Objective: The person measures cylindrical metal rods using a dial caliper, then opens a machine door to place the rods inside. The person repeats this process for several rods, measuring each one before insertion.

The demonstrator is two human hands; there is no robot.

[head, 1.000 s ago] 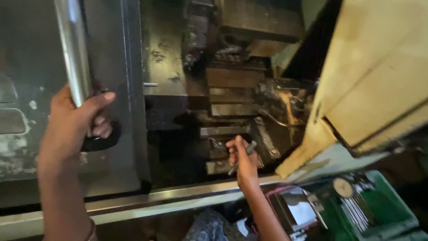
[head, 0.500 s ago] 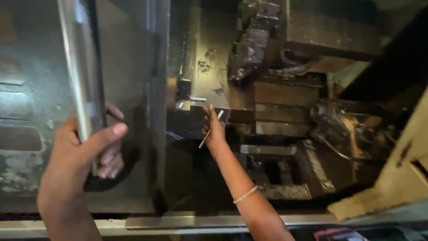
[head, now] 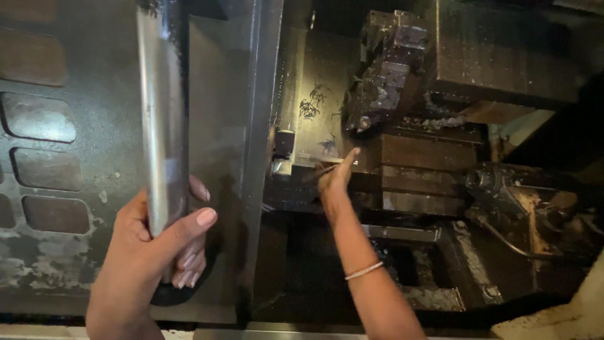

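The door handle (head: 162, 113), a long upright steel bar on the sliding door (head: 75, 157) of the machine, stands at the left of our view, and our left hand (head: 148, 255) is wrapped around its lower end, thumb across the front and fingers curled behind it. The door itself is a dark grey panel with rounded recessed windows down its left side and worn, flaking paint near its bottom edge. Our right hand (head: 335, 179) reaches deep into the open machine bay, arm stretched forward with a thin bracelet (head: 363, 271) on the wrist; the fingers are pinched narrowly around a small slender tool (head: 319, 171), whose tip points toward the small pale workpiece (head: 284, 151) jutting out at the left side of the bay, just beside the door edge. We cannot tell whether the tool touches the piece. Above and to the right of that hand hangs the dark, blocky tool turret (head: 385, 69), grimy and flecked with metal chips, and dark curls of swarf (head: 311, 104) cling to the wall behind it. Stepped metal way covers (head: 428, 176) lie to the right of the hand, and a hose fitting (head: 503, 189) sits farther right in the shadowed bay.
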